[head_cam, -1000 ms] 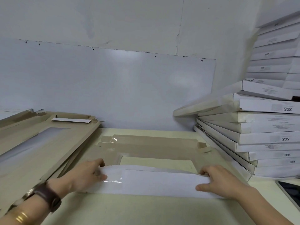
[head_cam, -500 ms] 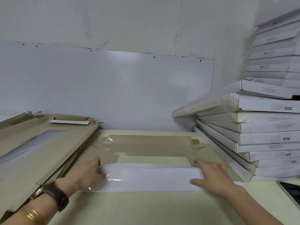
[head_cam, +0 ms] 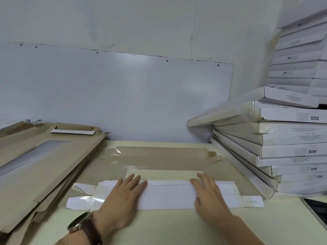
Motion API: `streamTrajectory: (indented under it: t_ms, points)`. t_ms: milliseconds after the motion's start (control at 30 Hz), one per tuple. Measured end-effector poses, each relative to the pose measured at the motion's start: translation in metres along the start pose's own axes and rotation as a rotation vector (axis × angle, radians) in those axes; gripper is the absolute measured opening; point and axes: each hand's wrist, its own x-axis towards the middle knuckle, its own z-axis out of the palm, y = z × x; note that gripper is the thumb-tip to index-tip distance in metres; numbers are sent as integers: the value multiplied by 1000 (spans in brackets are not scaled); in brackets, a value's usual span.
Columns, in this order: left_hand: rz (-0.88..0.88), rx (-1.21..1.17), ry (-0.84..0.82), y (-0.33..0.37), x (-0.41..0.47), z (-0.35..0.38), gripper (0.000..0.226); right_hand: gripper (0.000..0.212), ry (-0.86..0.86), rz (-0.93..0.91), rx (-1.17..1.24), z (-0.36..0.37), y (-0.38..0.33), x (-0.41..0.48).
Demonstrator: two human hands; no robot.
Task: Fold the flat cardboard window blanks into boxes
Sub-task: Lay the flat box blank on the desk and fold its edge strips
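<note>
A flat cardboard window blank [head_cam: 159, 160] lies brown side up on the pale table [head_cam: 159, 225] in front of me. Its near panel [head_cam: 169, 196] is folded over onto it, white side up, reaching the window's near edge. My left hand [head_cam: 122, 197] presses flat on the left part of that white panel, fingers straight. My right hand [head_cam: 207, 195] presses flat on the right part, fingers straight too. Small white end flaps [head_cam: 79, 202] stick out on both sides.
A slanting pile of flat brown window blanks [head_cam: 40, 160] fills the left side. Finished white boxes [head_cam: 286, 138] are stacked high on the right, leaning toward the blank. A dark tablet [head_cam: 318, 209] lies at the right edge. A white board backs the table.
The near white panel went from raised in my fingers to folded flat on the blank. Both hands moved from gripping its ends to pressing on top of it, closer together.
</note>
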Motion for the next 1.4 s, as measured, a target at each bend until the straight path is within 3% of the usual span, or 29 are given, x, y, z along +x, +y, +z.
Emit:
streamTrajectory:
  t_ms: [67,300,767,1100,1400]
  points:
    - [-51,-58,-45,5,6,13,52,55,-21,-62,88,10,-24,1]
    - [-88,-3,-100,12,11,26,53,74,-167,-185,127,51,-87,13]
    - [-147,-25,-202,11,14,33,55,73,-378,-168,81,54,-86,13]
    - [-222,-94,-249,-3,10,27,59,73,-424,-29,30,32,-7,1]
    - [-336,-59,-236,-39,-6,25,63,73,-343,174,6,14,95,-20]
